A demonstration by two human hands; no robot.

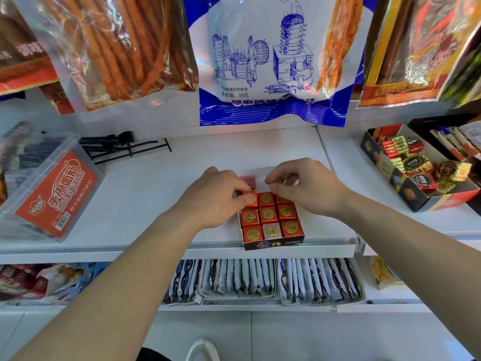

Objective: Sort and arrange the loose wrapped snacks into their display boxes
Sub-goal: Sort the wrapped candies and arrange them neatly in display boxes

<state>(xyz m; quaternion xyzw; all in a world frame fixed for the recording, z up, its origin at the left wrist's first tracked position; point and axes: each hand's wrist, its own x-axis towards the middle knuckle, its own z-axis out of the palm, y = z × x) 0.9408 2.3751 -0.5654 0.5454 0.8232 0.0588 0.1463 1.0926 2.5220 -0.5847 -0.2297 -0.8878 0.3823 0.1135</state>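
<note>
**Mia:** Where is the small box (273,244)?

**Ben:** It sits at the front edge of the white shelf (156,194). Both hands are over the back of the small box.

**Mia:** What is in it?

**Ben:** Square wrapped snacks, three rows of three. Most are red snacks (268,213) with a gold circle on top. One pink snack (271,230) is in the middle of the front row of the small box.

**Mia:** What is the left hand (218,196) doing?

**Ben:** Its fingers are curled. Its thumb and fingers pinch the corner snack (250,198) at the back left of the small box.

**Mia:** And the right hand (304,186)?

**Ben:** Its fingers are curled too, with the tips close together at the back right of the small box. I cannot tell what they hold, if anything.

**Mia:** Is there something behind the small box?

**Ben:** Yes, a pink bit (246,180) shows between the two hands. It is partly hidden.

**Mia:** What else is near?

**Ben:** To the right of the small box, well apart, is a bigger box (385,165) with gold and red snacks lying loose in it. To the left is a clear tub (52,188) with a red label. Behind and left lie black hooks (125,147). High above the small box hang big bags (270,61). Below it stand rows of thin packs (242,280).
</note>
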